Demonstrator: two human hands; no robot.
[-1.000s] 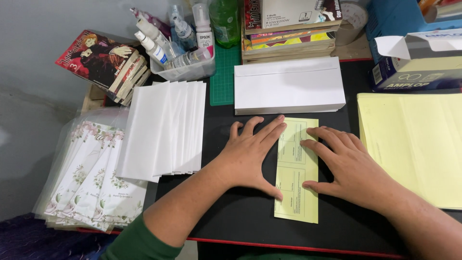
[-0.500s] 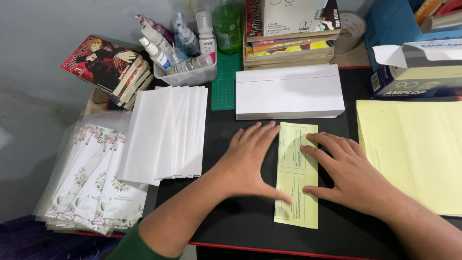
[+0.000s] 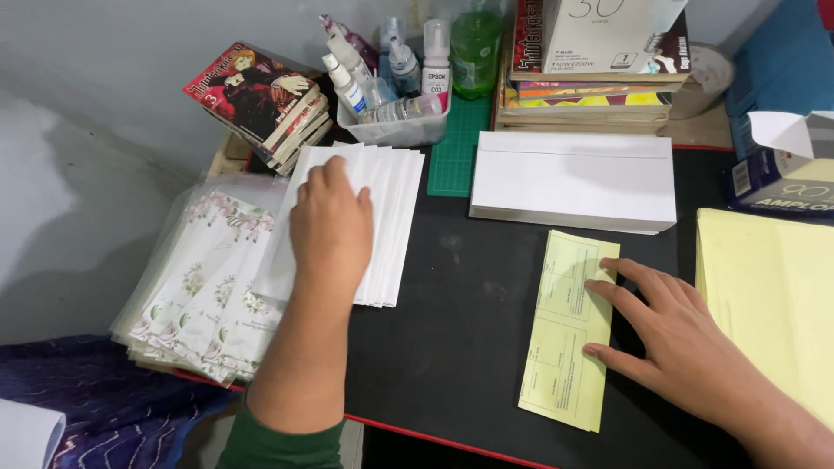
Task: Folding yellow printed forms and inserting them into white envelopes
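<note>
Both hands lie flat and open, gripping nothing: the left hand rests palm down on the fanned white envelopes at ten o'clock, the right hand presses fingertips on the folded yellow form at five o'clock. The black desk mat carries everything. A yellow paper stack lies at three o'clock, a white envelope stack at one o'clock, floral cards in sleeves at nine o'clock.

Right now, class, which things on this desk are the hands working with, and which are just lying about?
In use:
- left hand flat on the fanned white envelopes
- right hand pressing the folded yellow slip

Lying about:
- white envelope stack
- yellow sheets
- floral cards in sleeves
- tub of ink bottles
- comic books
- green cutting mat
</note>
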